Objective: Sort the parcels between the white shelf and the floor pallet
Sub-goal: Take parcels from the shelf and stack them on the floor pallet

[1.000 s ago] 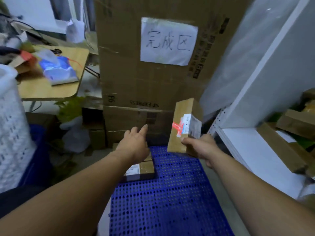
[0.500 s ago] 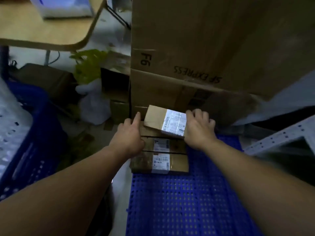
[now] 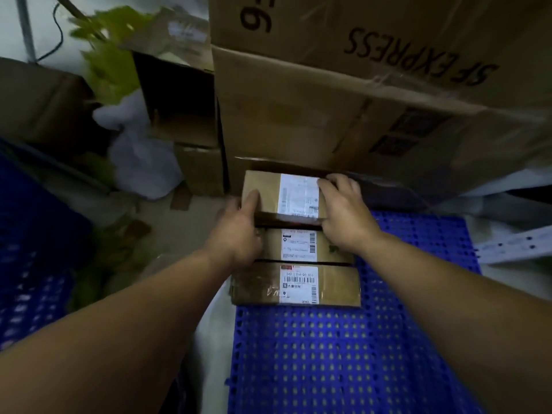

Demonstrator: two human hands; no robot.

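the person is setting the far parcel at the far end of a row on the blue pallet, and both hands are holding it. the left hand is gripping the left end, its thumb lying across the top face and its other fingers hidden round the side. the right hand is clasping the right end, its fingers curling over the top beside the white label. the parcel is lying label up, its far edge close against the big carton and its near edge just over the middle parcel. it is looking a little higher than the two nearer ones, and i cannot tell what is lying under it. the near parcel is lying flat, touching the middle one. the white shelf rail is showing well apart to the right.

as i am judging it, the step in hand is seating and squaring this parcel. the person should be keeping both ends level, sliding it until its left end is lining up with the two nearer parcels, and pressing it flat before letting go. the row is sitting right at the pallet's left edge, so any push should be going far or right, not left. the hands should be releasing one at a time, the thumb lifting last, so nothing is tipping.
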